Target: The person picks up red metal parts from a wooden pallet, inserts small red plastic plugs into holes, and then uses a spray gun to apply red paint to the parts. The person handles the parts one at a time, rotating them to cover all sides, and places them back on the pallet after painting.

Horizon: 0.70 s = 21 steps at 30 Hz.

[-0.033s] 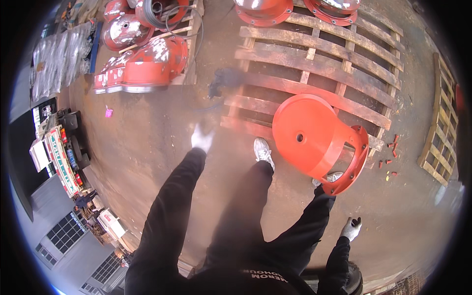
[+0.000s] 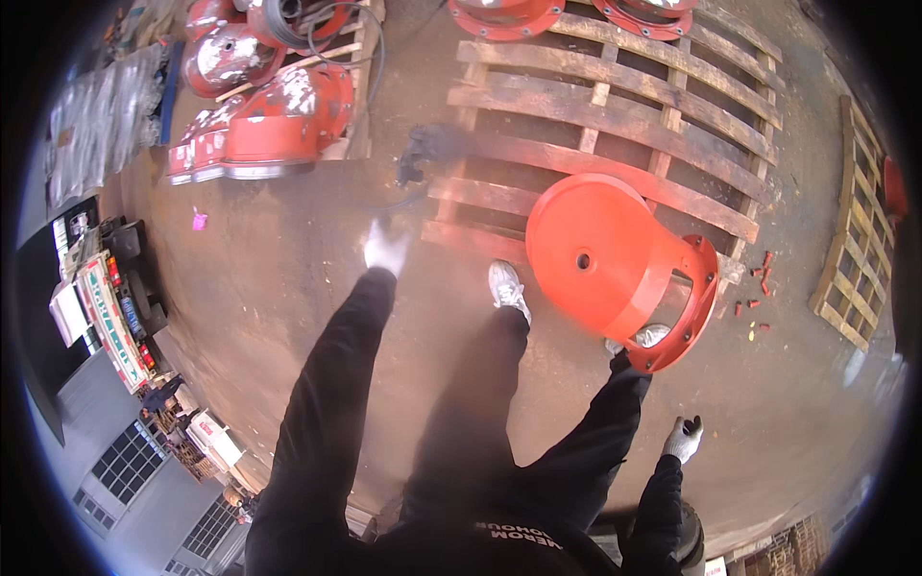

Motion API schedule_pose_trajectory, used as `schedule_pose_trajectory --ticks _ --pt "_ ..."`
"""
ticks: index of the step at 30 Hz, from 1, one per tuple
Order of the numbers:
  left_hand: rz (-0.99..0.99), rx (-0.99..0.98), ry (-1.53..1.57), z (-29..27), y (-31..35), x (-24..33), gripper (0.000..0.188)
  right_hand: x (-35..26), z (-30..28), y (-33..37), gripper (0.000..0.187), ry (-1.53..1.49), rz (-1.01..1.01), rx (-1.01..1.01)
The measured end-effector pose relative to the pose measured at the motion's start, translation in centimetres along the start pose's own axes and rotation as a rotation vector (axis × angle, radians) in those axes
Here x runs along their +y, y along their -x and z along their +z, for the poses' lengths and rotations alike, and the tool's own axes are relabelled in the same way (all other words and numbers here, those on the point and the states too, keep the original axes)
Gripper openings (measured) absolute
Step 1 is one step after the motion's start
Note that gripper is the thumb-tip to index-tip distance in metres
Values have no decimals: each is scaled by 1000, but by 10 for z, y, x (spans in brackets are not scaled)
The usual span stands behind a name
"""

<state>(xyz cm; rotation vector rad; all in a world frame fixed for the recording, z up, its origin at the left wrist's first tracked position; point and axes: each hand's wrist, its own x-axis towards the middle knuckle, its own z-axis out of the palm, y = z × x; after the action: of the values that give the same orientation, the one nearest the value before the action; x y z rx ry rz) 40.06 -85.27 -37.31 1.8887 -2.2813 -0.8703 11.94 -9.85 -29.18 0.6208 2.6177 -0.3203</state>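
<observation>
My left hand [image 2: 385, 248], in a white glove, reaches forward left of my shoe, blurred, with its fingers seemingly spread and nothing visible in them. Beyond its fingertips is a dark, smeared object [image 2: 419, 156] with a thin line, perhaps a hose, trailing from it; its kind is unclear. My right hand [image 2: 683, 440] hangs low at the right, its white glove dark at the fingertips, fingers loosely bent and apart, holding nothing. Between the hands, a glossy orange-red bell-shaped housing [image 2: 588, 250] with a bolt-holed flange and side opening stands at the pallet's near edge, partly hiding my right shoe.
The wooden slatted pallet [image 2: 615, 110] bears more red housings [image 2: 506, 14] at its far end. Patchy red-and-white housings [image 2: 279, 134] sit at the upper left. Another pallet [image 2: 852, 230] lies far right. Small red pieces [image 2: 753, 303] are scattered nearby. A truck [image 2: 110, 307] stands left.
The whole view has shifted slightly, with things sitting a little higher and further left. My left hand has moved slightly forward. Both hands keep the same shape.
</observation>
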Motion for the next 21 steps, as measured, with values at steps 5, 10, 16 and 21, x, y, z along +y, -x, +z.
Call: schedule_pose_trajectory --ticks 5,10,16,21 --pt "23 -14 516 44 -33 27 39 -52 11 12 41 -683 180 -185" --pt "103 -122 411 47 94 21 43 -182 9 22 36 -632 -109 127" --pt "-252 -157 572 52 204 -32 36 -301 -52 45 29 273 -1283 -148" --pt "-337 -62 615 40 284 -32 30 -349 -45 36 35 588 -1675 -560"
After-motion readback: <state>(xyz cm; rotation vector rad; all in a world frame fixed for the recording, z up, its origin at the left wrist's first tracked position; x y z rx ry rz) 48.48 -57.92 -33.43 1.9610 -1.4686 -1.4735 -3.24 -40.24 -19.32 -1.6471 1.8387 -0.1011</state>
